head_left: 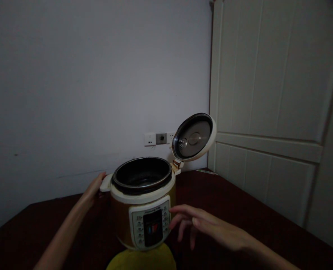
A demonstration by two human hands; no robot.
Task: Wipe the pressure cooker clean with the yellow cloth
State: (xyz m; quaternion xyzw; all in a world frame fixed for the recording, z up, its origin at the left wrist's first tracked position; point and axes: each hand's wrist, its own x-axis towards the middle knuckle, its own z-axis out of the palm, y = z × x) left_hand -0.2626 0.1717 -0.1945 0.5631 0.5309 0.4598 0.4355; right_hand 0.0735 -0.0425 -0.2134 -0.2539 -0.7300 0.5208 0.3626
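An electric pressure cooker [142,210] stands on the dark red tabletop with its control panel [152,225] facing me. Its lid [196,137] is hinged open and tilts up to the right, showing the metallic inner side. The dark inner pot [142,174] sits inside, and nothing can be made out in it. At the far left, my left hand [95,184] is closed on the white side handle [106,183]; some of its fingers are hidden. My right hand [193,223] is open at the panel's right edge, fingers spread, holding nothing. Whether its fingertips touch the panel, I cannot tell.
Wall sockets [161,138] are set in the pale wall behind the cooker. A white panelled door [267,150] stands on the right. A yellow rounded thing [144,260] is in front of the cooker's base. A thin strip [207,172] lies at the table's back edge.
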